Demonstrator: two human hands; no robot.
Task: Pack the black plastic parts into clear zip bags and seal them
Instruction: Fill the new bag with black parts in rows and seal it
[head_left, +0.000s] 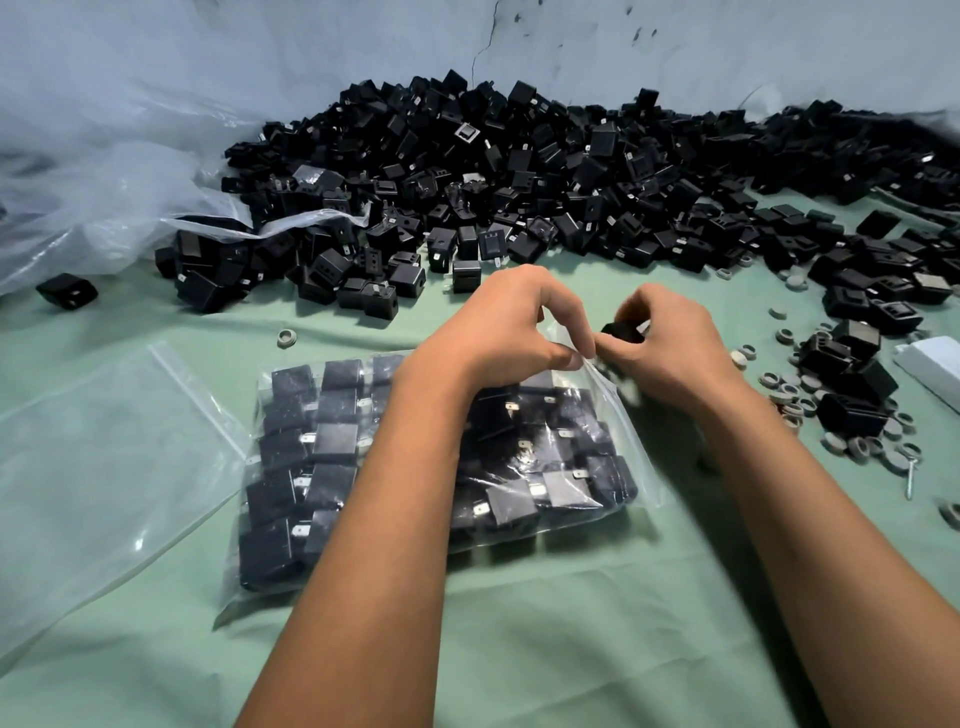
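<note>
Nearest, two bare forearms reach forward over a desk (519, 649) covered in green cloth. Under them lies a clear zip bag (332, 467), nearly full of black plastic parts packed in rough rows, its open mouth turned to the right. To its left lies an empty zip bag (104, 467), flat on the cloth.

At the mouth of the full bag, the left hand (498, 327) pinches the upper lip of the plastic between thumb and forefinger and lifts it to keep the opening wide. Just beside it, the right hand (670, 348) has its fingers curled round one black part (621, 332), held right at the opening and touching or nearly touching the left thumb.

The step in hand looks like the filling of this bag, close to its end, since little room is left inside. The next move calls for sliding the held part in under the lifted lip without snagging the plastic, then, if the bag is full, pressing the zip strip shut along its length.

To the right lie grey rings (795, 395) and a screw (910, 475). Farther off, a large heap of loose black parts (519, 171) spreads across the desk, with crumpled clear sheeting (104, 182) at the far left.
</note>
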